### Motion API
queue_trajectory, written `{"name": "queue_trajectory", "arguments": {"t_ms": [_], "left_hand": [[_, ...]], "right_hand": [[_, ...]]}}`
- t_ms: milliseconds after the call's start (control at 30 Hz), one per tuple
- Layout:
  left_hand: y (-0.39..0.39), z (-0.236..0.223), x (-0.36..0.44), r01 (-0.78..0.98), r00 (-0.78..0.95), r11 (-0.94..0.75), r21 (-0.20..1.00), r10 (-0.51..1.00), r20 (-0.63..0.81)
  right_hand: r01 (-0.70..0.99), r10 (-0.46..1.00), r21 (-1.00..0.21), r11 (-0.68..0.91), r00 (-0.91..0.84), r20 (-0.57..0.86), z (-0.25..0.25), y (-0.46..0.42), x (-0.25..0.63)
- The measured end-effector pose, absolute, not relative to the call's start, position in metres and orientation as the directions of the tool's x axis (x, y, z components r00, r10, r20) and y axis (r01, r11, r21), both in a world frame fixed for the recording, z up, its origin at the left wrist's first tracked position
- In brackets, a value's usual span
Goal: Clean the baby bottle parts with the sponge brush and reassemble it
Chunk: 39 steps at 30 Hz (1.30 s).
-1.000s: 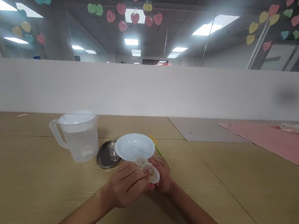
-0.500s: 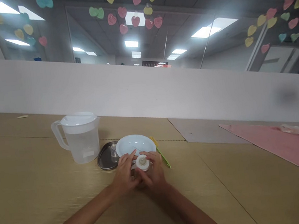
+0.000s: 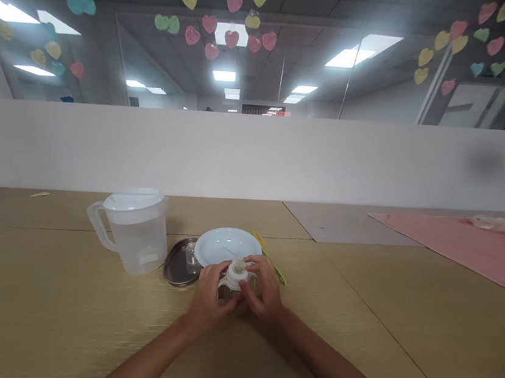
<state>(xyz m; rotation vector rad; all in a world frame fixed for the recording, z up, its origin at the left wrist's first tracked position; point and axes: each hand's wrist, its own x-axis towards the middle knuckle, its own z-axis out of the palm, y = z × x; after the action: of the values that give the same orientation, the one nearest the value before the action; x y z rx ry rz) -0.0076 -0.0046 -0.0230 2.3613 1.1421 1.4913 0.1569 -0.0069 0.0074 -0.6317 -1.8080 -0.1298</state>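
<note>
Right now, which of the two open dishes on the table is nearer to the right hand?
The white bowl: it sits just beyond the right hand, while the dark metal tray lies farther, to the bowl's left.

Clear btl (image 3: 226, 293) w/ wht lid (image 3: 237, 273) on top, approx. upright, by wht dish (image 3: 224, 241).

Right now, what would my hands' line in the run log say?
left hand: on white-topped container | right hand: on it too | beyond: white bowl | left of bowl: metal tray, lidded pitcher
</note>
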Motion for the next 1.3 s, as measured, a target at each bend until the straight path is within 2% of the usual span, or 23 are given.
{"name": "queue_trajectory", "arguments": {"t_ms": [133,267,433,533,667,867,1000,1067,1167,1300], "left_hand": [[-0.004,-0.022,-0.009,0.521,0.266,-0.711,0.472,0.661,0.702],[-0.004,-0.025,-0.01,0.517,0.217,-0.688,0.508,0.68,0.7],[-0.004,-0.021,-0.012,0.493,0.271,-0.702,0.513,0.685,0.676],[-0.004,-0.015,-0.012,0.482,0.295,-0.708,0.517,0.686,0.665],[-0.005,-0.013,-0.01,0.494,0.293,-0.701,0.515,0.692,0.66],[-0.004,-0.023,-0.012,0.457,0.22,-0.695,0.556,0.694,0.686],[-0.003,-0.023,-0.014,0.442,0.269,-0.728,0.525,0.666,0.696],[-0.003,-0.02,-0.014,0.452,0.292,-0.726,0.519,0.67,0.683],[-0.003,-0.016,-0.012,0.474,0.288,-0.705,0.527,0.69,0.664],[-0.004,-0.017,-0.011,0.496,0.278,-0.701,0.512,0.687,0.671]], "right_hand": [[0.485,0.226,-0.097,0.869,-0.216,0.95,0.008,-0.011,0.157],[0.505,0.124,0.03,0.863,-0.269,0.955,0.009,-0.014,0.157],[0.41,0.025,0.138,0.902,-0.369,0.929,0.012,-0.021,0.152],[0.408,0.046,0.115,0.906,-0.364,0.93,0.013,-0.023,0.149],[0.454,0.14,-0.032,0.89,-0.206,0.968,0.015,-0.019,0.151],[0.428,0.086,0.091,0.899,-0.379,0.922,0.013,-0.022,0.151],[0.384,0.015,0.175,0.907,-0.444,0.896,0.014,-0.026,0.147],[0.396,0.009,0.164,0.903,-0.401,0.916,0.015,-0.025,0.147],[0.441,0.064,0.083,0.894,-0.308,0.949,0.018,-0.021,0.15],[0.43,0.058,0.115,0.896,-0.368,0.928,0.019,-0.019,0.151]]}}
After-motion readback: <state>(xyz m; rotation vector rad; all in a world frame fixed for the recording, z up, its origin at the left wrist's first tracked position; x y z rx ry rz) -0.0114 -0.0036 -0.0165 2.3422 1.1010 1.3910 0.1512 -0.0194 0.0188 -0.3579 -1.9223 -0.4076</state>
